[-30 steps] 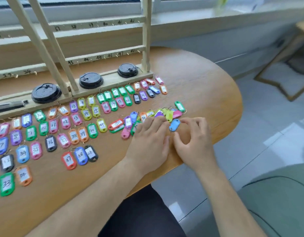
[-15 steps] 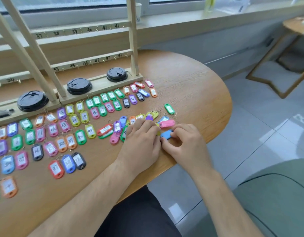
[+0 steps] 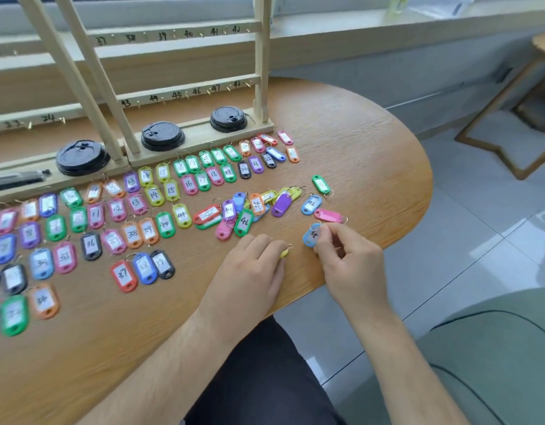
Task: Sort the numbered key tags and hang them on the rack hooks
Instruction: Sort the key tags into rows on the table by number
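Several coloured numbered key tags lie in rows across the wooden table, with a loose heap of tags in the middle. My right hand pinches a blue tag near the table's front edge. My left hand lies curled over a yellow tag, of which only the end and ring show. A pink tag and another blue tag lie just beyond my right hand. The wooden rack with numbered hooks stands at the back.
Three black cup lids rest on the rack's base. A black pen lies at the far left. The table's rounded edge drops off to the right, above a tiled floor. A stool stands at the far right.
Both hands have pulled back from the heap toward the front edge. My right hand has lifted the blue tag's end, and my left hand has drawn a yellow tag out.
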